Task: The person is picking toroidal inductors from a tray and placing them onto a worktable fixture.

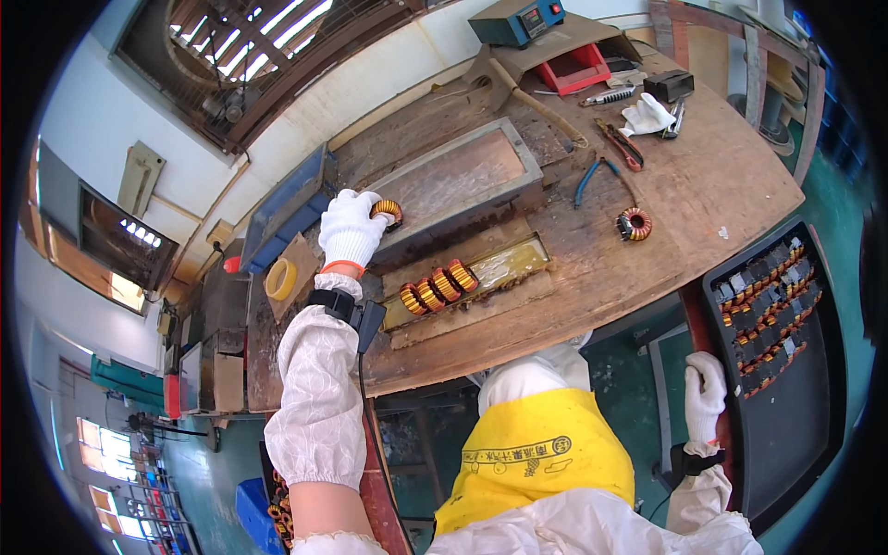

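Note:
My left hand (pixel 350 228), in a white glove, grips a copper-wound ring coil (pixel 387 213) at the left end of a metal-framed trough (pixel 444 185). Just in front of that, several similar coils (pixel 437 287) stand in a row at the left end of a shallow, glossy, yellowish tray (pixel 509 266). My right hand (pixel 706 398), also gloved, hangs low beside the bench with loosely bent fingers and nothing visible in it. It is next to a black tray (pixel 786 416) holding rows of coils with dark and grey parts. Another coil (pixel 634 224) lies alone on the bench's right side.
Blue-handled pliers (pixel 592 180), red-handled cutters (pixel 620 145) and a spare white glove (pixel 647 116) lie on the wooden bench (pixel 684 203). A red bin (pixel 573 72) and a blue device (pixel 518 22) stand behind. Leftward are a blue crate (pixel 287 208) and a yellow tape roll (pixel 280 278).

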Available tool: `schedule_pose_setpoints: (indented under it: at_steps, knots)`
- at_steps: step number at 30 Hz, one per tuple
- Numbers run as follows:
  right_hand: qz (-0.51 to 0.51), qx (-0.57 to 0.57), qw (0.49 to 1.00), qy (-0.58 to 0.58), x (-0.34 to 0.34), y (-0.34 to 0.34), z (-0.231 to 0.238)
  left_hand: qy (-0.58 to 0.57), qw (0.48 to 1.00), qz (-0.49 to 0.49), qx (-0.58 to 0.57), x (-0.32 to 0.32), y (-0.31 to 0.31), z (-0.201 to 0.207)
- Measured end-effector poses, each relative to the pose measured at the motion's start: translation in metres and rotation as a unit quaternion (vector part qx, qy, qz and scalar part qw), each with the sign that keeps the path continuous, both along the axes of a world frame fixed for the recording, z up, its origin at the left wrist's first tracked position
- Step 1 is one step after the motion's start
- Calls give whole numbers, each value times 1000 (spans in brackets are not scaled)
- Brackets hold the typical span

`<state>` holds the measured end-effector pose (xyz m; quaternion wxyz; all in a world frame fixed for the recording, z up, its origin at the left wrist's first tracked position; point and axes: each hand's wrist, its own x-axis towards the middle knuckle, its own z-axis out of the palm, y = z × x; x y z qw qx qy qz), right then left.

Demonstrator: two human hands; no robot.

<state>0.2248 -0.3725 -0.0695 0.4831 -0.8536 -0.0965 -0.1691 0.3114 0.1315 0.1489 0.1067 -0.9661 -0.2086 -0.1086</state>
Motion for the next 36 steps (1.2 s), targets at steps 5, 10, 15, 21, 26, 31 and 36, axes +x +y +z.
schedule_pose_setpoints:
  at_steps: [5,10,15,21,26,31,36]
  knots:
    - [-5,2,1000,0,0,1,0,11,1000,14,-7,2,-4,1]
    - [-7,1,1000,-6,0,1,-2,20,1000,19,-4,2,-3,1]
    - [-10,-5,1000,-9,0,2,0,14,1000,9,3,2,-1,-1]
    - [-6,-5,1000,-15,0,2,0,-10,1000,-2,5,1,3,0]
    - [-5,-12,1000,-17,0,1,0,-16,1000,-4,6,-2,3,5]
    - [-5,-16,1000,-20,0,2,1,-20,1000,-3,-10,-3,4,9]
    - [-1,-8,1000,-26,1,3,-1,-122,932,0,-341,-6,19,-1]
